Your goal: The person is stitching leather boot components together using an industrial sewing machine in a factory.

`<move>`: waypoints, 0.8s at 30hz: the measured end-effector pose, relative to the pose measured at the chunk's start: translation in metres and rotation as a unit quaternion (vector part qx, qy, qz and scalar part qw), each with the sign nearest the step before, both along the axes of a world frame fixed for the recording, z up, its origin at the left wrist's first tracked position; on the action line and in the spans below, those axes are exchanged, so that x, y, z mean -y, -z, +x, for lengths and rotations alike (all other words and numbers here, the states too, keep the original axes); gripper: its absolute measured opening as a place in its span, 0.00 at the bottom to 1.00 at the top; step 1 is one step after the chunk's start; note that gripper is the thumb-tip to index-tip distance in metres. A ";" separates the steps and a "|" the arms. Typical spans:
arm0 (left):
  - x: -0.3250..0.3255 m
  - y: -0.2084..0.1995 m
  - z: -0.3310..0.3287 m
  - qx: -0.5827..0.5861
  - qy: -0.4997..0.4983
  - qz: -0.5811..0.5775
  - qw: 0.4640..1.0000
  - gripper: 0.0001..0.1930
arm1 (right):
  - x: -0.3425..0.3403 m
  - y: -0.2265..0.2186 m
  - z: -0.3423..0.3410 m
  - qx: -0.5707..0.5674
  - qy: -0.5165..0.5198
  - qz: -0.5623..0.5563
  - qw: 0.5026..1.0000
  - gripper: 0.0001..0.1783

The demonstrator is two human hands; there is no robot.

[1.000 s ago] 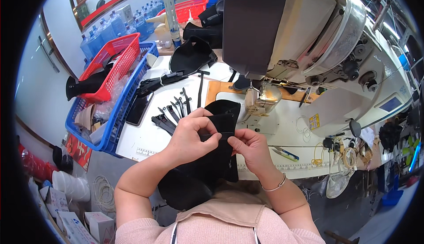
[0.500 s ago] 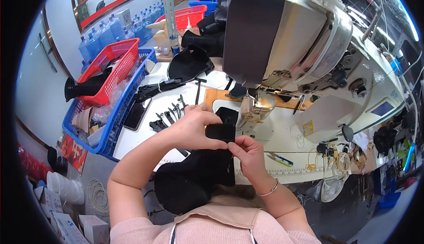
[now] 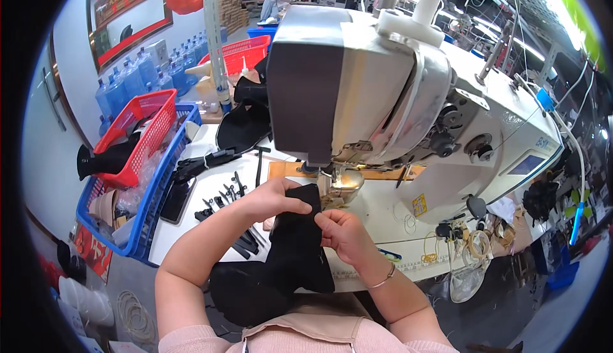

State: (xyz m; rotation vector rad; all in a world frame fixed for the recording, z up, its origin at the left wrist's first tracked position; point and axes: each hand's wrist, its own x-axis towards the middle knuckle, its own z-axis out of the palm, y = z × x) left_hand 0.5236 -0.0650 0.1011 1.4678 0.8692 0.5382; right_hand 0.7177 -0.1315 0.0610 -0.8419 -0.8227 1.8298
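A black fabric piece (image 3: 290,251), soft and padded in look, hangs between my hands, its wide lower part spread over the table's front edge and toward my lap. My left hand (image 3: 281,201) grips its upper left side, the thumb laid across the front. At the right edge, my right hand (image 3: 340,233) pinches the fabric between thumb and fingertips. The top of the piece stands just in front of the needle area of a white sewing machine (image 3: 367,97). Several black straps with buckles (image 3: 223,201) lie on the table left of my left hand.
On the left, a red basket (image 3: 153,123) rests on a blue crate (image 3: 137,238). Beside them lie a dark phone (image 3: 174,201) and more black pieces (image 3: 242,126). Thread snips (image 3: 389,255) lie right of my right hand. Tape rolls (image 3: 479,241) hang at the table's right.
The view has tilted up and turned right, so the machine appears lower and further left. The fabric's upper end, folded over between my hands before, now stands up more, both hands still on it.
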 end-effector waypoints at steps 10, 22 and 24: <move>-0.028 -0.011 0.026 0.096 -0.014 -0.076 0.992 0.17 | -0.010 -0.013 0.018 0.080 -0.033 0.030 0.996 0.08; -0.048 -0.032 0.039 0.029 0.007 0.039 0.999 0.42 | -0.010 -0.011 0.010 0.032 0.079 0.048 0.995 0.10; -0.050 -0.029 0.039 0.027 0.013 0.058 0.998 0.42 | -0.010 -0.011 0.009 0.030 0.081 0.050 0.995 0.10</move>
